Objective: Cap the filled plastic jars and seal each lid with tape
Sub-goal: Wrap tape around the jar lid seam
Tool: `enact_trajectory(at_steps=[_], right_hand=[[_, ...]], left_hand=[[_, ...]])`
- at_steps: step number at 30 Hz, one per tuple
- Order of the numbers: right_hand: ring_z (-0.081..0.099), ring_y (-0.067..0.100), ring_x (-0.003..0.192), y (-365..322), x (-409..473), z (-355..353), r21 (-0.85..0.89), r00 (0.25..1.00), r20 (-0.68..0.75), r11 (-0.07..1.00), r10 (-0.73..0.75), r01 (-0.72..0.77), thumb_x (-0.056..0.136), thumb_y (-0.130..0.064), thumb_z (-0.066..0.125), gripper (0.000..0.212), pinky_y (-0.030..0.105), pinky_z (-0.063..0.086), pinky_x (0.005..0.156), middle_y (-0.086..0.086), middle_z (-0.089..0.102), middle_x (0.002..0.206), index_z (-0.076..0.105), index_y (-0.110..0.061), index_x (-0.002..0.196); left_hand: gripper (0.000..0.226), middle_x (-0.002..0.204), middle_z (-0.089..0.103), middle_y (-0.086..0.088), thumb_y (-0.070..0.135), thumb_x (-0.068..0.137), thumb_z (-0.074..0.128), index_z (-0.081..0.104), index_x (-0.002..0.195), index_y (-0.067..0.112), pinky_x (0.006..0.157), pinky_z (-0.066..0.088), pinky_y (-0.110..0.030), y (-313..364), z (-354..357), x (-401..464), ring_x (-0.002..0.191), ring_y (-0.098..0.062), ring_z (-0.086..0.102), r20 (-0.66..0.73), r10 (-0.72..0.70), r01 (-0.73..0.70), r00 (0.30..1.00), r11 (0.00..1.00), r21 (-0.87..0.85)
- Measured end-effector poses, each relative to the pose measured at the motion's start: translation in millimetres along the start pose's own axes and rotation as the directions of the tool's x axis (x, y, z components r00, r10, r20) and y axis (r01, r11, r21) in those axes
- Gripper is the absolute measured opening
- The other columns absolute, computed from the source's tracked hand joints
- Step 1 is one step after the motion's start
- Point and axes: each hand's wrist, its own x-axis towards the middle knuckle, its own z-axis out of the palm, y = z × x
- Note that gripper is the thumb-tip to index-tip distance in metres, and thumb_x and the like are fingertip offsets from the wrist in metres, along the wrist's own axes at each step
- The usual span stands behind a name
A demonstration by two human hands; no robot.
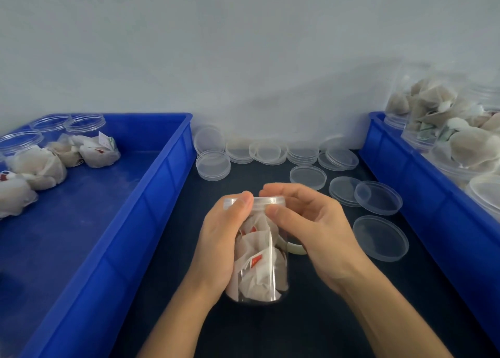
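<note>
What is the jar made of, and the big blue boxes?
Jar: looks like clear, glossy plastic; you can see the paper sachets through it. Lid: cloudier see-through plastic. Blue crates: seemingly hard, opaque plastic with a smooth, slightly shiny surface.

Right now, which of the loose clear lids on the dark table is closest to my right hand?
The single lid lying flat just right of your right hand, nearest you. The other loose lids lie farther back toward the wall.
</note>
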Motion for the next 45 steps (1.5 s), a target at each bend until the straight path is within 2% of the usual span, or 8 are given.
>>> enact_trajectory(at_steps=[6,10,17,22,28,34,39,45], right_hand=[[0.075,0.028,0.105,3,0,-7,0.025,0.999,0.032,0.999,0.035,-0.036,0.091,-0.028,0.068,0.030,0.044,0.057,0.097,0.010,0.079,0.112,0.079,-0.023,0.119],[0.077,0.020,0.093,3,0,1,-0.045,1.000,0.004,0.999,0.011,-0.010,0.088,-0.032,0.075,0.028,0.026,0.059,0.077,0.007,0.080,0.103,0.079,-0.026,0.115],[0.076,0.018,0.092,5,0,-8,0.009,0.999,0.035,1.000,0.029,-0.029,0.088,-0.030,0.076,0.032,0.024,0.057,0.075,0.010,0.080,0.107,0.080,-0.028,0.119],[0.072,0.038,0.113,12,3,-13,0.011,0.999,0.039,1.000,0.028,-0.028,0.089,-0.037,0.071,0.036,0.052,0.058,0.100,0.010,0.078,0.118,0.077,-0.032,0.125],[0.077,0.022,0.095,12,4,-11,0.006,0.999,0.041,1.000,0.013,-0.013,0.081,-0.044,0.076,0.040,0.027,0.059,0.075,0.009,0.079,0.109,0.079,-0.032,0.119],[0.071,0.047,0.107,17,5,-17,0.036,1.000,0.010,0.999,0.010,-0.010,0.092,-0.032,0.059,0.035,0.059,0.057,0.096,0.027,0.074,0.113,0.080,-0.025,0.119],[0.077,0.023,0.097,11,3,-12,-0.041,1.000,0.009,0.999,-0.026,0.027,0.093,-0.029,0.068,0.029,0.026,0.060,0.075,0.010,0.079,0.107,0.078,-0.024,0.121],[0.076,0.016,0.095,4,-3,-6,-0.092,0.998,-0.026,0.995,-0.049,0.046,0.096,-0.025,0.070,0.029,0.027,0.058,0.079,0.003,0.079,0.105,0.077,-0.021,0.124]], left_hand=[[0.076,0.110,0.066,-0.033,0.068,0.082,0.062,0.065,0.115,-0.001,0.097,0.052,-0.073,-1,2,1,0.108,-0.056,0.063,-0.015,-0.020,0.021,1.000,0.999,0.041],[0.069,0.110,0.075,-0.015,0.071,0.082,0.061,0.070,0.120,0.014,0.097,0.060,-0.058,-6,-1,3,0.105,-0.034,0.074,0.015,-0.041,0.039,0.999,0.997,0.071],[0.074,0.120,0.074,-0.011,0.069,0.077,0.064,0.065,0.131,0.018,0.103,0.057,-0.056,-11,-6,3,0.114,-0.028,0.073,0.061,-0.073,0.069,0.996,0.995,0.067],[0.072,0.120,0.073,-0.015,0.067,0.077,0.067,0.066,0.129,0.016,0.100,0.060,-0.052,-13,-4,4,0.113,-0.033,0.073,0.049,-0.073,0.073,0.996,0.997,0.011],[0.056,0.118,0.074,-0.016,0.052,0.092,0.058,0.064,0.129,0.011,0.091,0.062,-0.038,-15,-4,2,0.111,-0.033,0.073,0.070,-0.057,0.057,0.996,0.998,-0.010],[0.055,0.116,0.073,-0.017,0.054,0.090,0.059,0.065,0.126,0.013,0.092,0.062,-0.043,-15,0,2,0.110,-0.035,0.073,0.058,-0.056,0.057,0.997,0.998,-0.015],[0.057,0.114,0.072,-0.022,0.050,0.092,0.057,0.064,0.126,0.006,0.088,0.063,-0.037,-16,0,3,0.106,-0.035,0.073,0.065,-0.018,0.021,0.998,0.999,-0.042],[0.059,0.112,0.074,-0.020,0.052,0.090,0.057,0.064,0.129,0.007,0.083,0.064,-0.037,-14,-1,2,0.107,-0.038,0.073,0.077,-0.012,0.018,0.997,0.998,-0.065]])
